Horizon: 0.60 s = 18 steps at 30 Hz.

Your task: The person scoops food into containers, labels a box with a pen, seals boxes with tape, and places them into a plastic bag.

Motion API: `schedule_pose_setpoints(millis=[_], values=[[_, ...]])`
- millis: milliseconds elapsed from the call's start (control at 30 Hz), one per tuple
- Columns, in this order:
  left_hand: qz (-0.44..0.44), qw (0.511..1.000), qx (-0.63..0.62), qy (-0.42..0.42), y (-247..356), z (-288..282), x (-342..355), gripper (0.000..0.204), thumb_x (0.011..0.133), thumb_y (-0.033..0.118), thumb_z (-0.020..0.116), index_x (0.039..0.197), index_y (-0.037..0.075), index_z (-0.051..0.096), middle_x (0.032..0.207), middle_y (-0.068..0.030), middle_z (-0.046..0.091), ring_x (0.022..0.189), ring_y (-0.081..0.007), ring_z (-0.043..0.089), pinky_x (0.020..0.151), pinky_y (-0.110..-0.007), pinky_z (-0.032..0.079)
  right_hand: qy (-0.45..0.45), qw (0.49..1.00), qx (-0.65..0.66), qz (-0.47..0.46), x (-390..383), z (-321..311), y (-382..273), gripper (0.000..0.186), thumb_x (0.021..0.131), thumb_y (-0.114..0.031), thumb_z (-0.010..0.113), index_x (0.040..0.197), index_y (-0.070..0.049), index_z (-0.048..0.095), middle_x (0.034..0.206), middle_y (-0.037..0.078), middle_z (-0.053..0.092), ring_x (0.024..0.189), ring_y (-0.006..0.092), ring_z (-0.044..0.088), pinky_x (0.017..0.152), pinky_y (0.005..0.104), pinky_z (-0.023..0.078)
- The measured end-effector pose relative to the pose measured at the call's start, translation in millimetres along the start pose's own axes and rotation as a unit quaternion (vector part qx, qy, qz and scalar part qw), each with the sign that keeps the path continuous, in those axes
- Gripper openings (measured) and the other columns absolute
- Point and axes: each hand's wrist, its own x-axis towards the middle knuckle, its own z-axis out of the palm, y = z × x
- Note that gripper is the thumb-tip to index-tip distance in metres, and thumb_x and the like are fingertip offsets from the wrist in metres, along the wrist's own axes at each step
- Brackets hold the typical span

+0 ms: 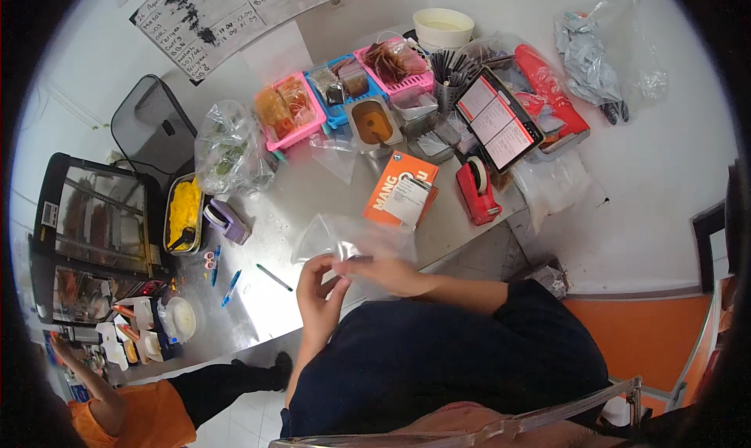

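Your dark-sleeved torso fills the bottom of the head view, with both forearms rising toward the counter [274, 307]. At about 12 o'clock from your chest, your left hand [319, 291] and right hand [385, 274] meet on a clear plastic bag [348, 238], each pinching its near edge between fingertips. The bag hangs just above the steel surface, its body spreading toward 12 o'clock. You appear to be working the mouth of the bag apart; the next move calls for a steady two-sided grip, so the thin film separates rather than slips.

Beyond the bag at 1 o'clock stands an orange box [399, 190], with a red tape dispenser [476, 190] beside it. At 10 o'clock lie two blue pens [223, 276].

Whether the bag holds anything is hard to tell through the glare. Another person's orange sleeve [133, 417] is cut off at 8 o'clock.
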Motion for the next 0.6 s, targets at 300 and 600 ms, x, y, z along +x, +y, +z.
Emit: schedule_pose_setpoints(millis=[300,600], values=[[-0.156,0.936,-0.307,0.076,-2,-28,0,0.009,0.091,0.011,0.054,0.097,0.005,0.057,0.079,-0.0021,0.058,0.063,-0.0093,0.051,0.056,-0.022,0.042,-0.019,0.917,0.374,0.139,-1,0,-24,0.023,0.092,-0.026,0.054,0.085,-0.004,0.054,0.072,-0.001,0.046,0.069,0.009,0.05,0.065,0.0282,0.044],[-0.149,0.951,-0.156,0.223,72,-127,-40,0.024,0.091,0.032,0.051,0.078,0.011,0.051,0.07,0.0011,0.05,0.065,-0.0104,0.051,0.059,-0.028,0.042,-0.12,0.977,-0.147,0.1,-18,-107,-122,0.04,0.082,-0.023,0.069,0.067,-0.013,0.033,0.059,-0.008,0.031,0.05,0.0018,0.035,0.042,0.0187,0.029]])
